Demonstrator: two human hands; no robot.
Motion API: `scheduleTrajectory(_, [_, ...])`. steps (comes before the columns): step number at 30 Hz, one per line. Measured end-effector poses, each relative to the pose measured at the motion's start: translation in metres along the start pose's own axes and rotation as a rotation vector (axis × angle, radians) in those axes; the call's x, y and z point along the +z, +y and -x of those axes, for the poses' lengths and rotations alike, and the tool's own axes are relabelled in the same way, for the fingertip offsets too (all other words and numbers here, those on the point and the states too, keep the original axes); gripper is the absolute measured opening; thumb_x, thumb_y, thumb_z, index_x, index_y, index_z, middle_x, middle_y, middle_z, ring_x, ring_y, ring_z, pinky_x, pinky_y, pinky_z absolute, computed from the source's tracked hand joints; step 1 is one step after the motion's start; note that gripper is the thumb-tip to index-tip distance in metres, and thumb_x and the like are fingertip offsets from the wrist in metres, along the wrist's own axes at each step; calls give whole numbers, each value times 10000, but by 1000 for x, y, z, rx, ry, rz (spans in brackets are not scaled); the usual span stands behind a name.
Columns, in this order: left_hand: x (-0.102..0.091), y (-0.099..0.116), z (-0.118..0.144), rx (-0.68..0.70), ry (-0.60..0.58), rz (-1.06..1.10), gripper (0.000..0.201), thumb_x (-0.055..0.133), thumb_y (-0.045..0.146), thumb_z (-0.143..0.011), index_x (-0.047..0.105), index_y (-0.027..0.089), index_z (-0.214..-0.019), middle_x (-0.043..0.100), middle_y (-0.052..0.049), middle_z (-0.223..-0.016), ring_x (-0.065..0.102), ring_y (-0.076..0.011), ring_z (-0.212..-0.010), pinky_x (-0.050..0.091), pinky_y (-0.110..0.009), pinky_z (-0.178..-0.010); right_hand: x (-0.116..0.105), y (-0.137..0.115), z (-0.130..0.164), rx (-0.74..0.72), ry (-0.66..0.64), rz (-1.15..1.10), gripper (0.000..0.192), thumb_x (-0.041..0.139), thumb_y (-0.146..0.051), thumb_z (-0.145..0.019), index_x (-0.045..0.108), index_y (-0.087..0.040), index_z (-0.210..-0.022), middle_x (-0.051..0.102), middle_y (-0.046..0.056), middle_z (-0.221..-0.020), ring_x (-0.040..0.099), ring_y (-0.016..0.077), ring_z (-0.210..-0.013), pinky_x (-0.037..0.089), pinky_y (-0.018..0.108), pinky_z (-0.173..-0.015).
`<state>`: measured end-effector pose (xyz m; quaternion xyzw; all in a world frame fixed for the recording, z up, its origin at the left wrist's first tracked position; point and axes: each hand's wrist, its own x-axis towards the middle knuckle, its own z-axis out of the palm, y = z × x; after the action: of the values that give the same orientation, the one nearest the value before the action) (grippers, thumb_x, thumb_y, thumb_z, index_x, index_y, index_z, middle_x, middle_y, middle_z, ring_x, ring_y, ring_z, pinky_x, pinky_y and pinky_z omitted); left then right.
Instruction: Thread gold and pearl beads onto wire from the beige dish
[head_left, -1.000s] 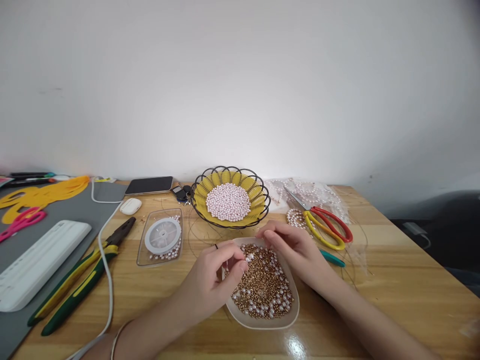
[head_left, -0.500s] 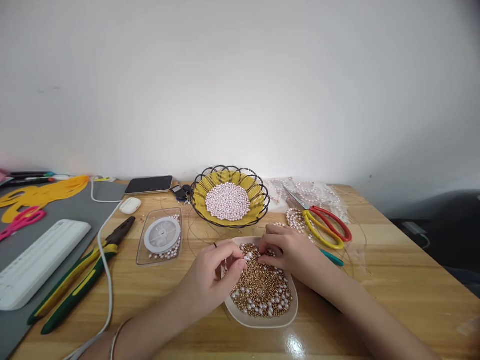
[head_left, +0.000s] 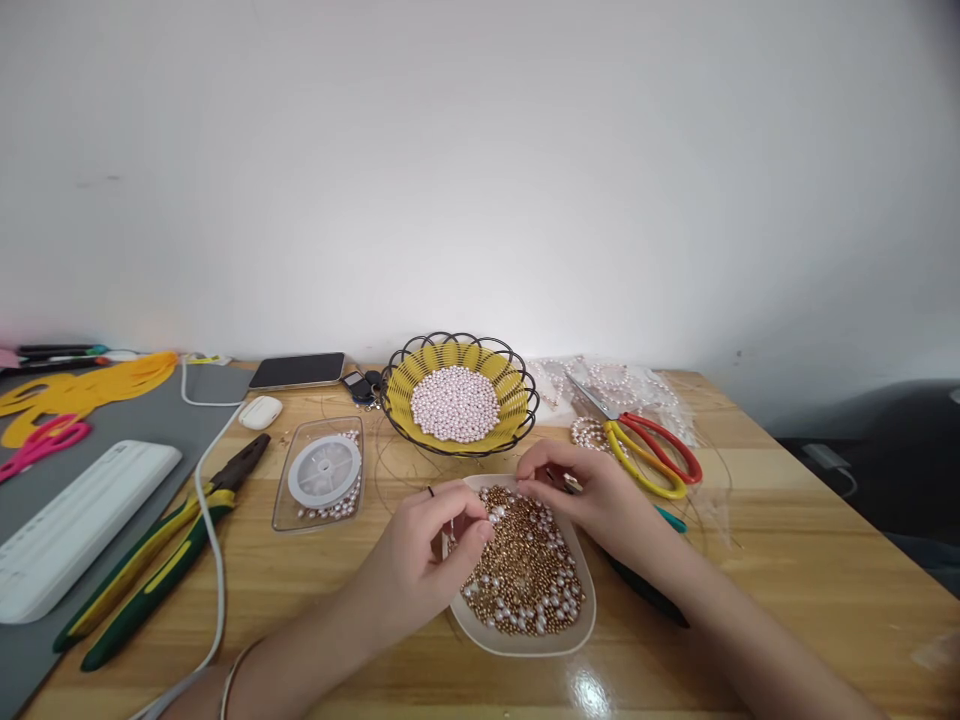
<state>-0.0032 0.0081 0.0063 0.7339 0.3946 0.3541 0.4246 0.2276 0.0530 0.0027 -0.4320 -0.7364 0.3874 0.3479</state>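
Note:
A cream dish point(head_left: 517, 648) holds many small gold beads point(head_left: 517, 560) and white pearl beads point(head_left: 540, 612). Over its left side is my left hand point(head_left: 431, 545), thumb and forefinger pinched together. White pearls lie right at those fingertips; what is between them is too small to make out. My right hand point(head_left: 577, 485) hovers at the dish's far right rim, its thumb and forefinger also pinched. Anything in that pinch is too small to tell. Green-handled pliers point(head_left: 649, 590) lie partly hidden under the right forearm.
Behind the dish stands a yellow basket point(head_left: 397, 400) of pale pink pearls. Red-and-yellow scissors point(head_left: 652, 450) and bead strands in plastic point(head_left: 630, 390) lie right. At left are a clear box with a thread spool point(head_left: 324, 472), large pliers point(head_left: 165, 560), a white cable point(head_left: 214, 540) and a phone point(head_left: 298, 370).
My right hand has lifted from the beads and moved slightly up and away, to the dish's far rim. My left hand has stayed in place, still pinched.

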Motion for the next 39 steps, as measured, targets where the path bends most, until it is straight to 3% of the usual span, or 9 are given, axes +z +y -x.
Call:
scheduleTrajectory(5, [0, 1, 0, -11, -4, 8, 174, 522, 206, -950, 537, 190, -777, 546, 10, -709, 523, -141, -660, 368, -247, -597, 1, -7, 1, 136, 82, -572, 131, 846, -354, -806, 800, -238, -846, 769, 29, -795, 683, 154, -719, 539, 275, -649])
scheduleTrajectory(12, [0, -1, 0, 4, -8, -12, 184, 525, 175, -941, 528, 189, -757, 535, 18, -691, 516, -133, -659, 369, -241, -603, 8, -5, 1, 276, 7, -927, 139, 888, -309, -782, 788, -228, -834, 757, -7, -721, 671, 81, -639, 527, 155, -577])
scheduleTrajectory(20, [-1, -2, 1, 44, -14, -17, 182, 525, 160, -927, 532, 189, -748, 531, 20, -671, 499, -134, -647, 359, -246, -596, 8, -7, 0, 312, 50, -976, 158, 909, -318, -750, 803, -224, -820, 776, 0, -767, 702, 85, -666, 592, 157, -651])
scheduleTrajectory(39, [0, -1, 1, 56, -11, -25, 189, 528, 141, -918, 536, 190, -736, 550, 19, -668, 512, -134, -650, 375, -245, -600, 10, -6, 0, 323, 17, -999, 165, 904, -312, -743, 810, -235, -854, 702, -12, -796, 615, 89, -670, 543, 195, -685])
